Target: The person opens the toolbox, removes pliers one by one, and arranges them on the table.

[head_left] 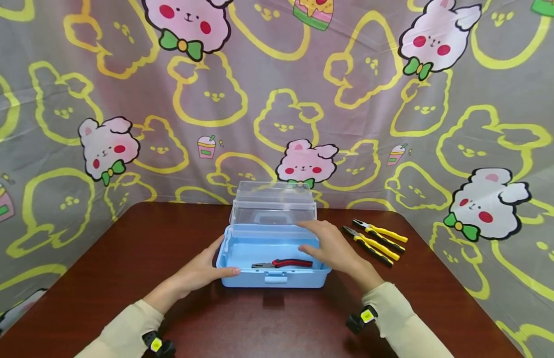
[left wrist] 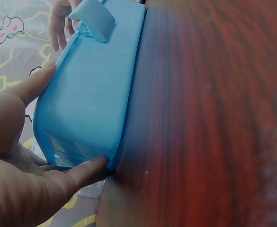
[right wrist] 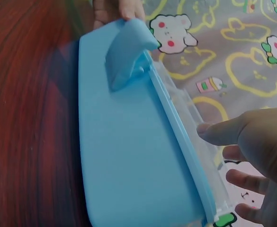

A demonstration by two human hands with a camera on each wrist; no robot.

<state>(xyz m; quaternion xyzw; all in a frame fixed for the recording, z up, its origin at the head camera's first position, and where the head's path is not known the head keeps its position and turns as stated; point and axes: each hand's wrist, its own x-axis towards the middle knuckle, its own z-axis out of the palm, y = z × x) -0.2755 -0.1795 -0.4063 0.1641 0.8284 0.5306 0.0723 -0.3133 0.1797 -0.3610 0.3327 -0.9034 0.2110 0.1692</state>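
A light blue toolbox (head_left: 295, 281) stands on the table with its clear lid (head_left: 277, 213) raised at the back. Inside lies one pair of pliers (head_left: 291, 262) with red and black handles, jaws toward the left. My left hand (head_left: 198, 268) grips the box's left end, the thumb over the front rim and the other fingers along the side. In the left wrist view a fingertip (left wrist: 98, 163) lies at the lower corner of the box. Over the right end of the box is my right hand (head_left: 332, 246), fingers spread and holding nothing. The front latch (right wrist: 129, 54) sticks outward.
To the right of the box, two pairs of pliers with yellow and black handles lie side by side, the far pair (head_left: 381, 234) and the near pair (head_left: 371, 246). A patterned curtain (head_left: 277, 114) hangs behind and around the dark red wooden table (head_left: 147, 238).
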